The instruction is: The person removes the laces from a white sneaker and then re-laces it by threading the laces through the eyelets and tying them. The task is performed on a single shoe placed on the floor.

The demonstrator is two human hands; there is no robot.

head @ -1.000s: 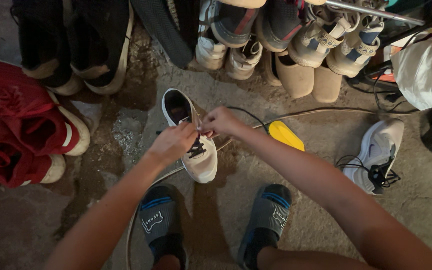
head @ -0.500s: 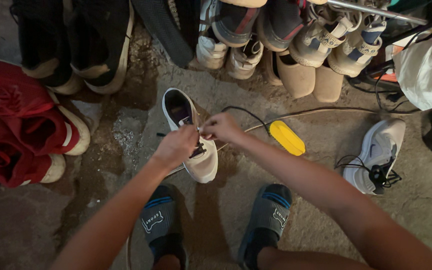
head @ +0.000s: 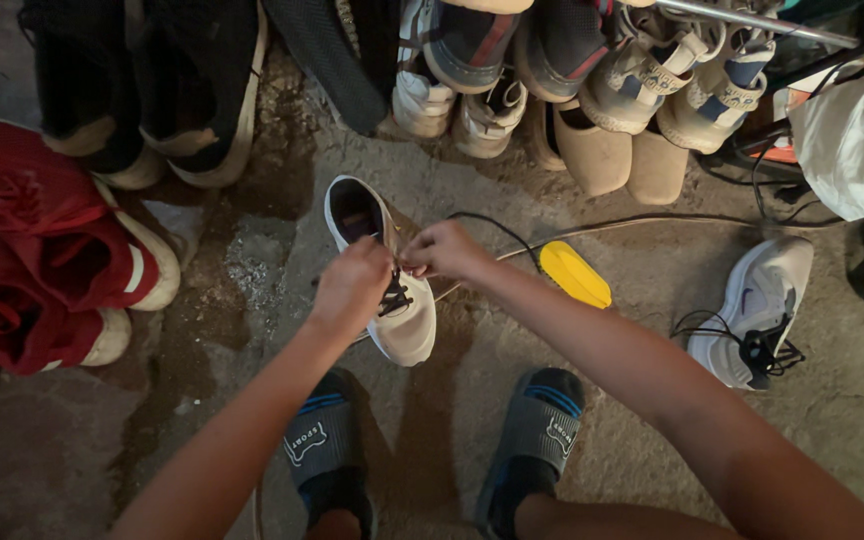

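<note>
A white low sneaker with dark laces [head: 392, 290] lies on the rough concrete floor [head: 252, 260], just in front of the person's two feet in grey and blue slide sandals [head: 542, 430]. Its long axis runs slantwise: the open heel end points away from the person and a little to the left, and the toe points toward the person and a little to the right.

The left hand [head: 352, 290] rests over the middle of this sneaker, with its fingers closed on the dark laces. The right hand [head: 444, 252] is just beside it, on the right of the sneaker's opening, and its fingers pinch a lace end too. The two hands almost touch each other above the tongue.

To the right of the sneaker lies a flat yellow insole-shaped piece [head: 574, 273], and further right a second white sneaker with loose black laces [head: 757, 310]. To the left of the sneaker stand red shoes with white soles [head: 42, 260]. Beyond the sneaker stands a row of other shoes [head: 562, 80].
</note>
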